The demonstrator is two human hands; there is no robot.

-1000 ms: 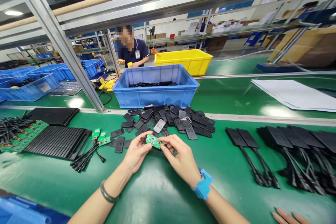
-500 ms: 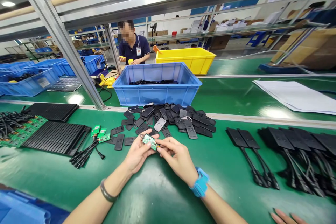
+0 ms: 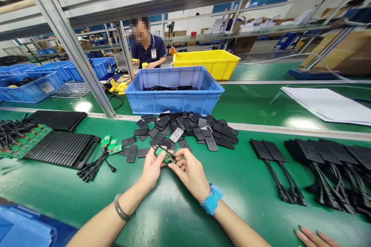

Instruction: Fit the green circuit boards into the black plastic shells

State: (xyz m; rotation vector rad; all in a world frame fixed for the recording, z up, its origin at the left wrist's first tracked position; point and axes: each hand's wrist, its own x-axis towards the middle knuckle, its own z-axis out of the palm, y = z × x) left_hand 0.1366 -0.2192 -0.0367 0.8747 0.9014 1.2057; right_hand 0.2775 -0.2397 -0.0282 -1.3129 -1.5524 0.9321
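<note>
A small green circuit board [image 3: 164,155] with coloured wires at its right end is held over the green bench. My left hand [image 3: 152,166] is closed on the board, its thumb across the top face. At the wired end, the fingers of my right hand [image 3: 188,168] are pinched around the wires or a dark part there; the fingers partly hide it. Just beyond my hands lies a heap of flat black plastic covers [image 3: 185,127], some showing a paler side. To the left are several loose circuit boards [image 3: 113,147] with black cables [image 3: 92,168].
Behind the heap stands a blue bin [image 3: 174,102], with a yellow bin [image 3: 205,65] behind it. Black slotted trays [image 3: 62,148] lie left, finished-looking cabled black cases [image 3: 269,151] right. Another person's fingers [image 3: 313,235] show at lower right. A person [image 3: 149,50] works opposite.
The circuit board has tilted in my hands, and my left hand has turned with it. My right hand has drawn slightly closer to me at the wired end.
</note>
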